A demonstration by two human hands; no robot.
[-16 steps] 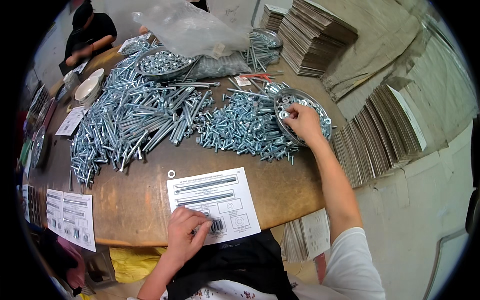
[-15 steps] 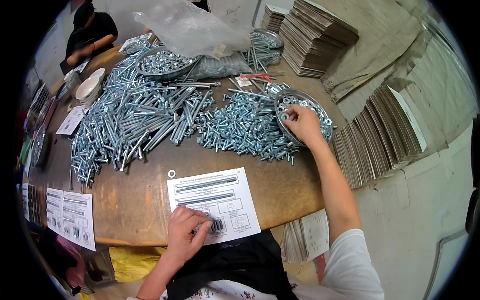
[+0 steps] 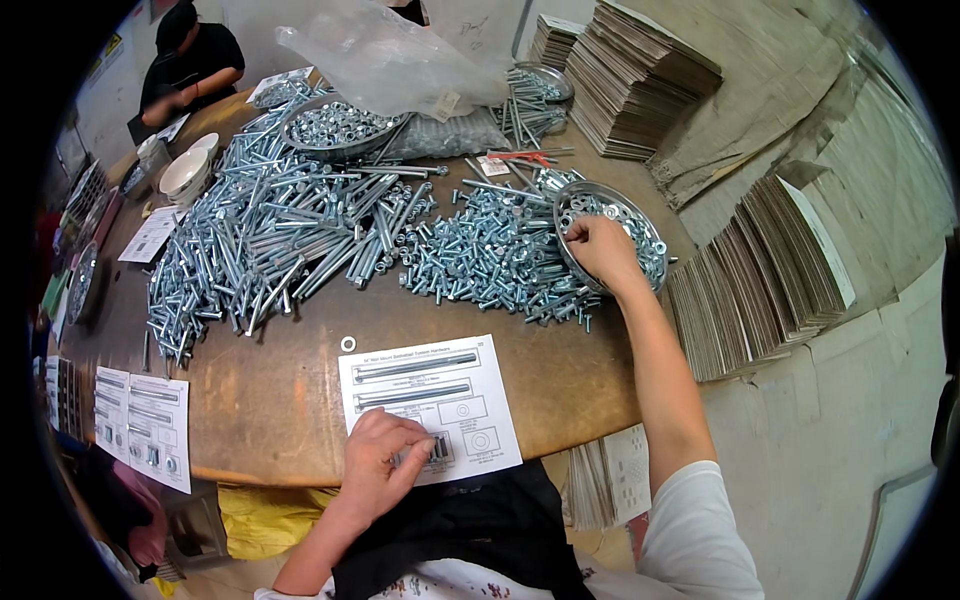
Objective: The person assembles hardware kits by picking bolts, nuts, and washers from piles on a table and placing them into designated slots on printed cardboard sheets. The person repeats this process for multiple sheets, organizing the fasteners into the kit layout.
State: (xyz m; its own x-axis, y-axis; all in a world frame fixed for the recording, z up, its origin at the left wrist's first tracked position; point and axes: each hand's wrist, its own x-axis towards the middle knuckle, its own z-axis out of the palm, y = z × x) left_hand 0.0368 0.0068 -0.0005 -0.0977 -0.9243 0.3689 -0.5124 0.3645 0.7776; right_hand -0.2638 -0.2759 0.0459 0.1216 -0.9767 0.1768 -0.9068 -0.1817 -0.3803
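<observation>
My left hand point(image 3: 382, 460) is closed above a printed sheet point(image 3: 500, 400) at the near table edge. Its fingers curl toward the thumb, and whatever they hold is hidden. Just right of its fingertips, a row of small dark cylindrical shapes point(image 3: 440, 450) shows on the sheet. My right hand point(image 3: 602, 250) reaches over the left part of a round metal bowl point(image 3: 655, 272) of washers and nuts point(image 3: 620, 208). Its fingertips are pinched together; what is between them cannot be made out. One loose washer point(image 3: 348, 344) lies beyond the sheet's upper left corner.
Short bolts point(image 3: 470, 255) are heaped beside the bowl, with long bolts point(image 3: 270, 220) to their left. Another bowl of nuts point(image 3: 340, 125) and a plastic bag point(image 3: 390, 60) stand behind. Cardboard stacks point(image 3: 760, 270) rise at right. A person point(image 3: 195, 65) sits far left.
My right hand has shifted slightly within the bowl, its fingers drawn closer together. My left hand stays over the sheet, nearly unmoved. The whole view has shifted a little.
</observation>
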